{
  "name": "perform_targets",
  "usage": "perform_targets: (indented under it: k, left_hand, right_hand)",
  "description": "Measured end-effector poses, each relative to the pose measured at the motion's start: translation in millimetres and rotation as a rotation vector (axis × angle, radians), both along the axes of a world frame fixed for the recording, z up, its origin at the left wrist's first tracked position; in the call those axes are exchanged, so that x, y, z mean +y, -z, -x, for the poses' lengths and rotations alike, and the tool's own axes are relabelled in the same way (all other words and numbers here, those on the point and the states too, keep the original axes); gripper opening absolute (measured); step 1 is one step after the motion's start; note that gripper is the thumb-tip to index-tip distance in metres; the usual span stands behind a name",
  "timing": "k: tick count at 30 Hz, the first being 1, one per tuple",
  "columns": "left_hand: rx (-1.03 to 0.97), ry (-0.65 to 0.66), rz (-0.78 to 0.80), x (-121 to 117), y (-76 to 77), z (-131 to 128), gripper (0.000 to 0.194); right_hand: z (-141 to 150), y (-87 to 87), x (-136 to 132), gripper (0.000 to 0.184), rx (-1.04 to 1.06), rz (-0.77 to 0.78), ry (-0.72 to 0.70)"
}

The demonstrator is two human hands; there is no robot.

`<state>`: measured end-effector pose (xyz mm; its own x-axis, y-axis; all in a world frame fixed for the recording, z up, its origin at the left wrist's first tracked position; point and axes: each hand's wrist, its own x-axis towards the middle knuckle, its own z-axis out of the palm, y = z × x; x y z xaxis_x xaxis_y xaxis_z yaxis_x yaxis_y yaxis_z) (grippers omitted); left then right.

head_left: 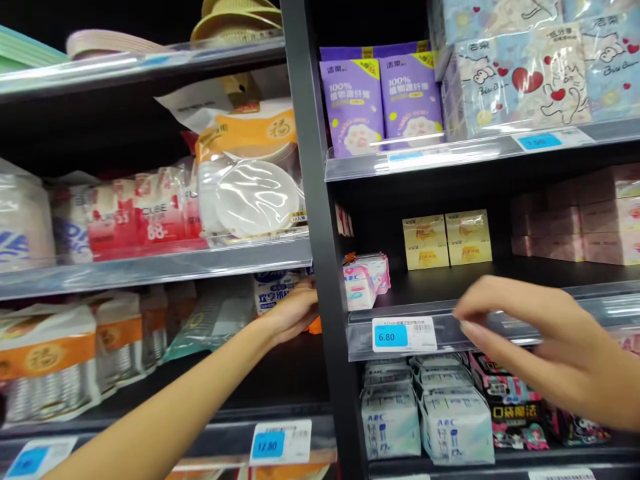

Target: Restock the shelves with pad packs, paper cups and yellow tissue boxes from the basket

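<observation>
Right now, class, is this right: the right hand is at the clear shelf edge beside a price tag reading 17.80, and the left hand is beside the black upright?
No: the price tag beside the right hand reads 6.80, not 17.80, as the head view shows. The rest stands: that hand is at the clear shelf edge, and the left hand is beside the black upright.

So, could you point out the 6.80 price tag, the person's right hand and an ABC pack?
6.80 price tag [390,336]: head view, on its blue patch.
Right hand [530,340]: head view, on the back of the hand.
ABC pack [456,428]: head view, on its front face.
</observation>
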<state>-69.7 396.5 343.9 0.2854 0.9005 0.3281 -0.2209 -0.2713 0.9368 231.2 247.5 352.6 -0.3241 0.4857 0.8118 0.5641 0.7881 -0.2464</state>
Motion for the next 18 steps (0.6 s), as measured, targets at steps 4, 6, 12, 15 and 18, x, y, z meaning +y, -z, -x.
perform_targets:
  k: [4,6,12,15,18]
  left_hand:
    - [0.068,0.054,-0.036,0,-2.9,-7,0.054]
    - [0.091,0.064,-0.069,-1,-4.0,-9,0.062]
    - [0.133,0.031,-0.163,4,-3.1,-8,0.078]
    - [0.143,0.059,-0.197,4,-3.0,-5,0.074]
    - [0.122,0.100,-0.130,3,-4.2,-2,0.067]
  right_hand:
    - [40,-26.5,40,0.021,-0.237,0.001,0.177]
    - [54,-30.7,56,0.034,-0.309,0.069,0.240]
    - [82,-44.3,78,0.048,-0.429,0.159,0.304]
    - [85,-46.5,85,0.044,-0.425,0.141,0.285]
    - [80,-44.7,89,0.038,-0.399,0.093,0.248]
